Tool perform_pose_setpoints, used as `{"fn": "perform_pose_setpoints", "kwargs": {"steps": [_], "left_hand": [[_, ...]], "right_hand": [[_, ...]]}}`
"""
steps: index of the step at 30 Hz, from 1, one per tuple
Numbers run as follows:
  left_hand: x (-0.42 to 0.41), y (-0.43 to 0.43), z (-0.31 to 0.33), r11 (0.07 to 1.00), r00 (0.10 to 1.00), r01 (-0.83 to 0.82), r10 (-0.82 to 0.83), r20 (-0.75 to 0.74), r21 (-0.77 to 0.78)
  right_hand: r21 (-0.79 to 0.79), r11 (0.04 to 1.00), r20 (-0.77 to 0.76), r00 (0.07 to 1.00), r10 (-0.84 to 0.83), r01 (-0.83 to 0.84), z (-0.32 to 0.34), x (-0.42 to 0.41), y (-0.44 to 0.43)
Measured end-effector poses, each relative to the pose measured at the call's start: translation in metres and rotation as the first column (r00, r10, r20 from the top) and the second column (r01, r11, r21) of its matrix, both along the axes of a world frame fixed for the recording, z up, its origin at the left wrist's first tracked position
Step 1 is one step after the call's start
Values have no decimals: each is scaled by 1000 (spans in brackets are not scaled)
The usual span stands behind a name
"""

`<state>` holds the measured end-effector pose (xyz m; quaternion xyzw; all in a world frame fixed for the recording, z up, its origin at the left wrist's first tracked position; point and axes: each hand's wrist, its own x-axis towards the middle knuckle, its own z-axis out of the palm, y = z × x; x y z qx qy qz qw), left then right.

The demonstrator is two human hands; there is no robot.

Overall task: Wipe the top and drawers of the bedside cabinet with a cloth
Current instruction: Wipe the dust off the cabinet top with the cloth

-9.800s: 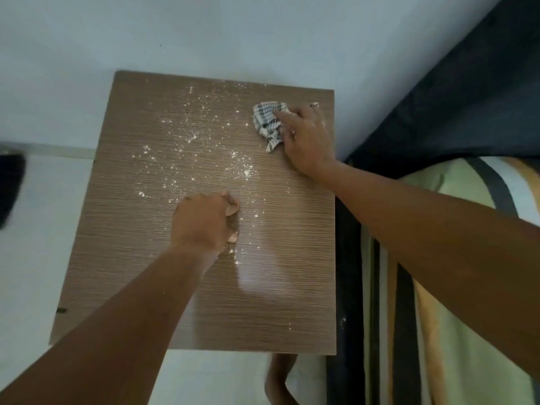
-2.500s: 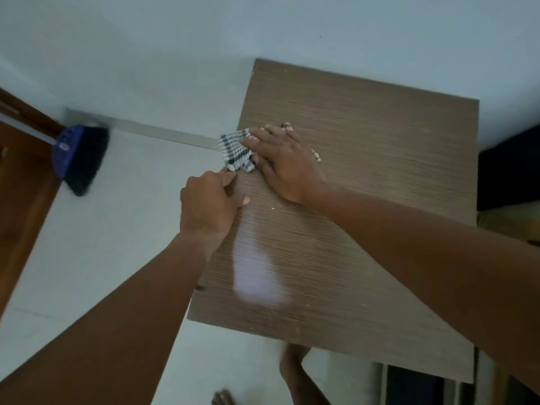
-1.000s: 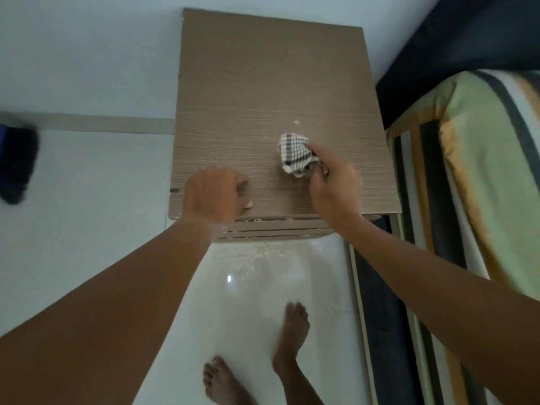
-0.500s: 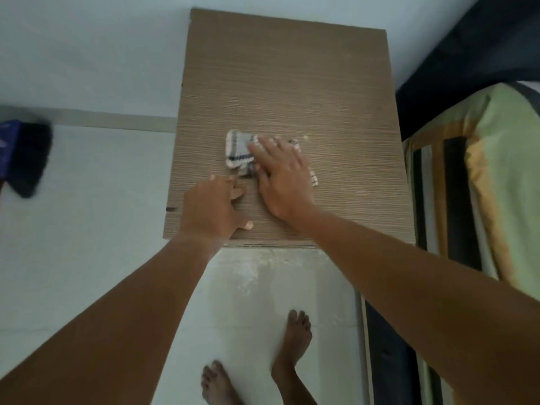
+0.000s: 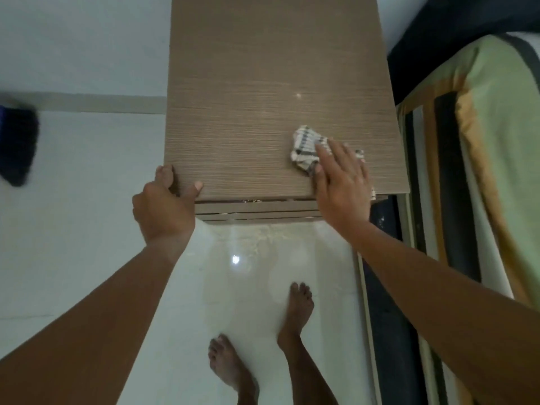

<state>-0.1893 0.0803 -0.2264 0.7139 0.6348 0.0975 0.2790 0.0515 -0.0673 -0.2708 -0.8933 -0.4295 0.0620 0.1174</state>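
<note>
Left hand (image 5: 163, 203): grip curled over the front left corner of the cabinet (image 5: 263, 68), steadying it.
Top: nearly clear; one white speck (image 5: 298, 95) left mid-right.
Drawers (image 5: 257, 213): fronts carry crumbs along their upper edges; judged not yet wiped.
Cloth (image 5: 305, 152): bunched at the front right of the top.
Right hand (image 5: 340, 176): grip flat, fingers spread, pressing the cloth down.

A white cloth (image 5: 306, 152) with dark checks lies on the brown wood-grain cabinet top (image 5: 263, 97) beside green-striped bedding (image 5: 496, 141).
</note>
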Motion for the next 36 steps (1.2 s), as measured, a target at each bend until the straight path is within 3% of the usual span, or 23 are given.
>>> {"fn": "perform_pose_setpoints", "kwargs": {"steps": [3, 6, 8, 10, 15, 18, 23, 25, 27, 29, 30, 33, 36], "left_hand": [[-1, -9, 2, 999, 999, -12, 15, 49, -43], [-8, -8, 5, 994, 990, -60, 71, 119, -93], [-15, -6, 1, 985, 978, -103, 126, 167, -138], [-23, -4, -3, 980, 955, -116, 155, 252, -163], [-36, 7, -6, 926, 857, -175, 311, 411, -335], [-48, 18, -14, 850, 780, -175, 427, 457, -496], [-76, 24, -19, 662, 589, -16, 612, 527, -750], [-86, 17, -25, 622, 566, -63, 667, 485, -781], [-81, 6, -27, 732, 672, -188, 582, 458, -654], [-69, -9, -32, 927, 874, -228, 329, 357, -297], [-63, -18, -35, 976, 941, -191, 212, 263, -104], [-47, -47, -45, 978, 996, 67, -55, -65, 198], [-17, -76, -51, 910, 934, 313, -244, -261, 271]], "right_hand": [[3, 942, 21, 942, -335, 335, 3, 30, -29], [69, 812, -10, 814, -580, 580, 2, 16, -18], [105, 713, -63, 720, -691, 693, 1, -12, 2], [110, 714, -70, 722, -688, 691, -2, -47, 22], [108, 909, -48, 916, -399, 402, -10, -143, 70], [159, 977, -74, 989, -129, 140, -8, -192, 94], [213, 929, 60, 953, 297, -303, -16, -226, 117], [218, 867, 141, 894, 425, -447, -25, -223, 111], [200, 791, 229, 813, 535, -577, -29, -207, 102], [183, 749, 303, 761, 573, -637, -30, -183, 93], [183, 742, 335, 750, 570, -645, -29, -170, 86], [207, 744, 413, 746, 522, -635, -34, -129, 53], [260, 732, 489, 739, 463, -630, -41, -78, 15]]}}
